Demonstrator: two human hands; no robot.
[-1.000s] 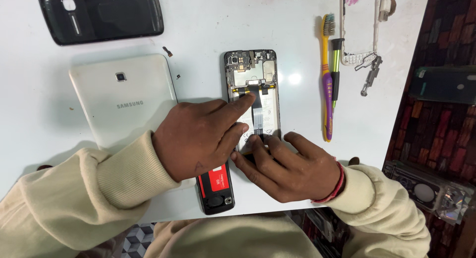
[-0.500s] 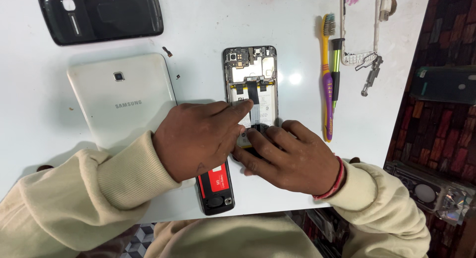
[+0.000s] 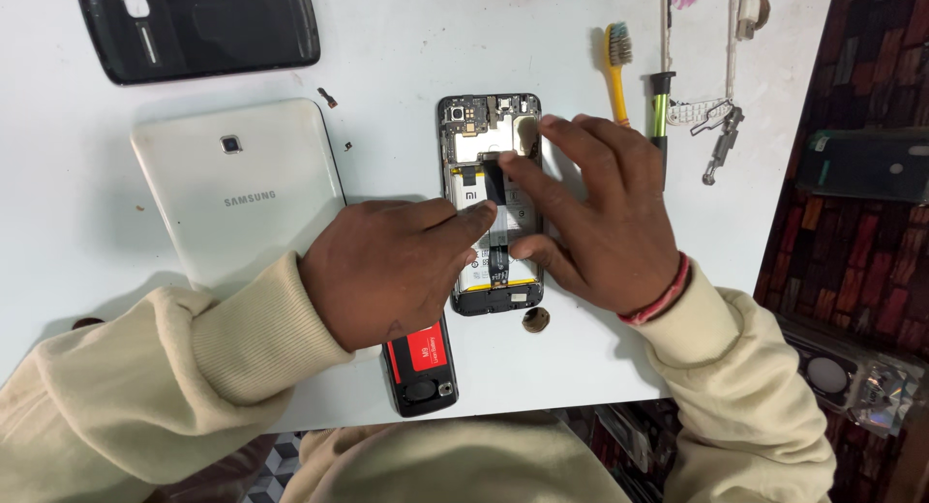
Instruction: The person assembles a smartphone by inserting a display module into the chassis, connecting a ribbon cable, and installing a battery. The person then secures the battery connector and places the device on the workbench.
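An opened phone [image 3: 476, 128] lies back side up in the middle of the white table [image 3: 406, 68], showing its circuit board, battery and a black flex cable. My left hand [image 3: 387, 271] rests at its left edge, fingers curled, with the index finger pressing on the battery. My right hand [image 3: 605, 213] is spread over the phone's right side. One of its fingertips touches the board near the top right, another sits on the flex cable, and the thumb lies by the lower edge.
A white tablet [image 3: 242, 189] lies face down on the left, with a black back cover [image 3: 198, 29] above it. A small black phone with a red battery [image 3: 421, 363] sits at the near edge. A yellow toothbrush [image 3: 616, 68], a green-handled screwdriver [image 3: 659, 102] and metal tools [image 3: 721, 140] lie on the right.
My right hand has moved from the phone's lower end up over its right side, and its fingers have spread out. My left hand has stayed in place.
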